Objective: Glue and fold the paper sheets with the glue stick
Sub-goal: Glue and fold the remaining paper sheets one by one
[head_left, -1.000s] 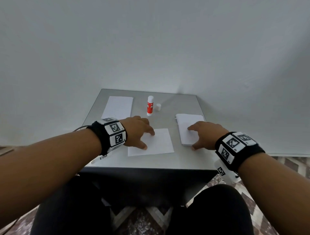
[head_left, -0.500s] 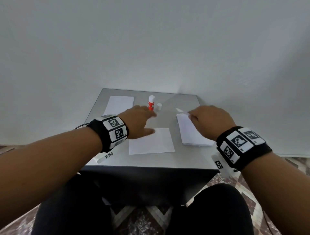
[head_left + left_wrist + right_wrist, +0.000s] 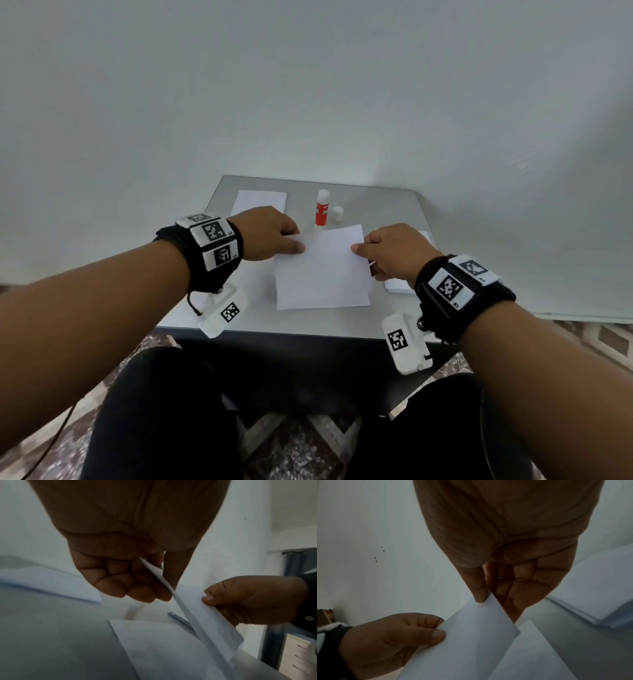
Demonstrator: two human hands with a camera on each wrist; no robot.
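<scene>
Grey table (image 3: 394,212): both hands pinch sheet (image 3: 322,270) (stack half hidden).

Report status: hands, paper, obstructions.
Both hands, left hand and right hand, pinch one sheet above the table. Glue stick uncapped, untouched. Nothing in the way.

White paper sheet (image 3: 322,263) pinched between both hands over a second white sheet (image 3: 325,298); further white sheet (image 3: 262,202) and white stack (image 3: 399,285) on a pale grey table (image 3: 383,212). Red-and-white glue stick (image 3: 322,209), white cap (image 3: 337,212). Black wristbands (image 3: 209,253) bearing black-and-white square markers. Brown-and-cream patterned floor (image 3: 298,448)
</scene>
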